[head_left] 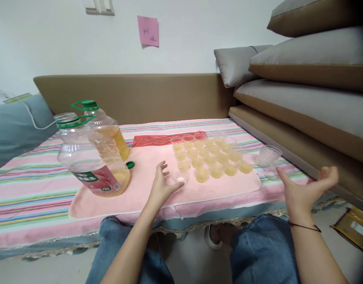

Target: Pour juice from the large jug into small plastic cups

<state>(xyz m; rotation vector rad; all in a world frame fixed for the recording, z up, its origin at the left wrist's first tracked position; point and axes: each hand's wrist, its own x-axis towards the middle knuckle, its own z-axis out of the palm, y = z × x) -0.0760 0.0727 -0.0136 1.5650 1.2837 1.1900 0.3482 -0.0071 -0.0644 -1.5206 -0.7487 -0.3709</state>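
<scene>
Several small clear cups of yellow liquid stand in rows on a pink towel. My left hand rests on the towel with its fingers apart, curled beside an empty clear cup at the near left corner of the rows. My right hand hovers open at the bed's edge, holding nothing, just below a stack of empty clear cups. A big clear jug with an open neck and a little yellow liquid stands at the left. Its green cap lies beside it.
A second, capped jug of yellow liquid stands behind the first. A red plastic bag lies behind the cups. The towel sits on a striped sheet. Cushions are stacked at the right, and a yellow packet lies on the floor.
</scene>
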